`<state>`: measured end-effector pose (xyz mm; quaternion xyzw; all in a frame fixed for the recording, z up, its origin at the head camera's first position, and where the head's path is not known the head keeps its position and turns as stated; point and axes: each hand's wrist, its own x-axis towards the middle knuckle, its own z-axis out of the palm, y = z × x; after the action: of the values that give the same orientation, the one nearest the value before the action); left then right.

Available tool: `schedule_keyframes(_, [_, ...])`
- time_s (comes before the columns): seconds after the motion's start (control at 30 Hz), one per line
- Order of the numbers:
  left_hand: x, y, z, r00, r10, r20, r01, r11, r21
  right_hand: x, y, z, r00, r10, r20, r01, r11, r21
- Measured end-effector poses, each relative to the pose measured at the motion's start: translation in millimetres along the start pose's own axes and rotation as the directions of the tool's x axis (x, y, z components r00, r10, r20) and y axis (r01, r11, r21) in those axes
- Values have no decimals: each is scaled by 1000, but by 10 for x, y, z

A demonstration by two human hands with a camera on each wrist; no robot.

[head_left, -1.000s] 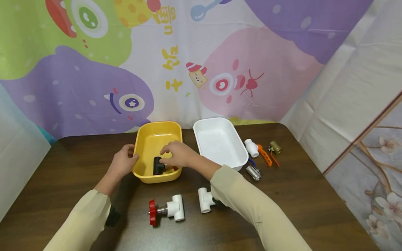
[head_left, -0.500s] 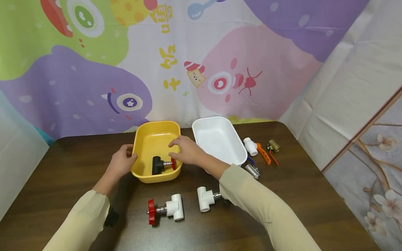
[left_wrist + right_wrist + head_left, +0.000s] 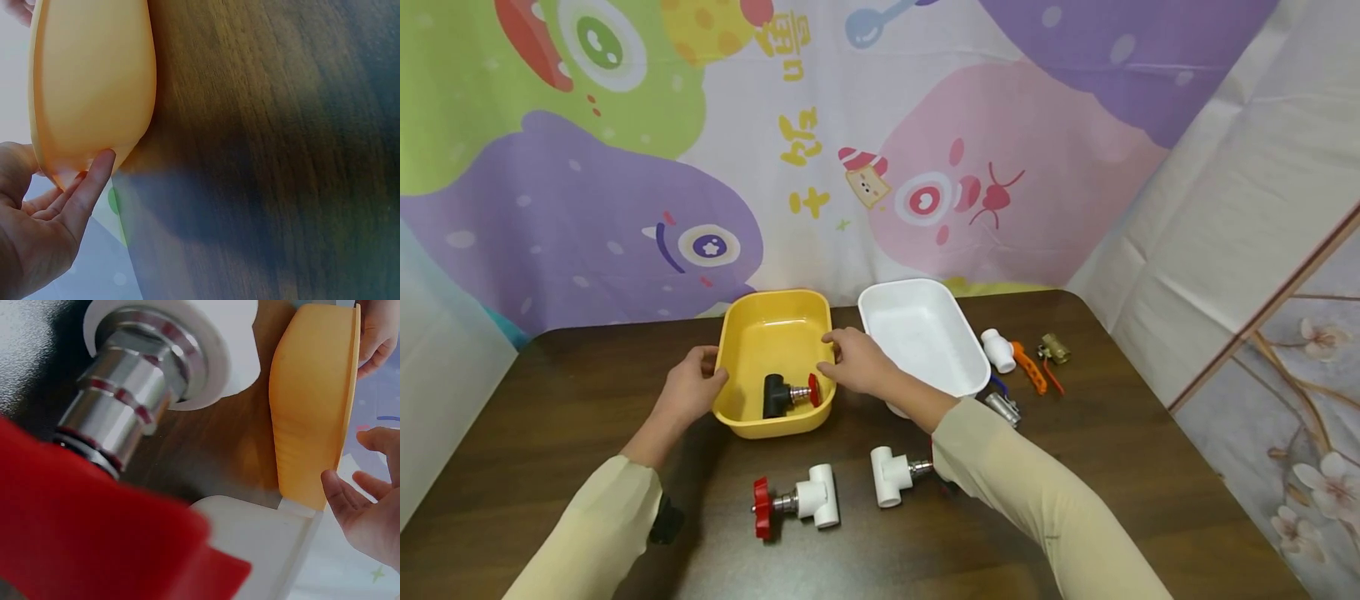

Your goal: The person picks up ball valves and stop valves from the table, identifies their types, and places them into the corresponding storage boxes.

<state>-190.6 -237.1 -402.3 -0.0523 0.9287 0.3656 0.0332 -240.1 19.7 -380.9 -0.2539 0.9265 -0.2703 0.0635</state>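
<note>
The yellow tray (image 3: 775, 428) stands on the desk (image 3: 1112, 467) between the two hands, its long axis running away from the person, so the hands meet it at opposite long sides. The left hand (image 3: 688, 383) seems to pinch the left rim lightly, thumb over the edge and fingers against the outer wall; the right hand (image 3: 863, 362) is at the right rim, thumb and fingers parted around the edge and not closed; whether they touch it is hard to tell. Inside, at the tray's near end, lies a black tee valve (image 3: 775, 396), its stem pointing right and its red handwheel (image 3: 814, 390) against or close to the right wall, hence nearer the right hand. The white tray (image 3: 925, 342) stands just to the right, partly covered by the right forearm. The right sleeve (image 3: 1015, 467) hides the handle end of one white tee valve (image 3: 890, 477). The left wrist view shows only the yellow outer wall, not the contents; in the right wrist view a blurred red handle fills the foreground.
</note>
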Motion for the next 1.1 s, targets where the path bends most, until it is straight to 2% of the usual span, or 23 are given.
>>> schedule_keyframes(0.3, [-8, -11, -4, 1000, 8, -4, -8, 1000, 6, -3, 39, 63, 998, 65, 13, -65, 998, 14])
schedule_keyframes(0.57, [-13, 3, -5, 1000, 6, -5, -6, 1000, 4, -6, 47, 100, 998, 63, 30, -64, 997, 42])
schedule_keyframes(0.77, [-12, 24, -7, 1000, -6, 6, 6, 1000, -1, 0, 60, 142, 998, 56, -4, -56, 998, 12])
schedule_keyframes(1.1, [-11, 30, -9, 1000, -19, 3, 19, 1000, 2, 6, 60, 184, 996, 90, -18, -89, 995, 44])
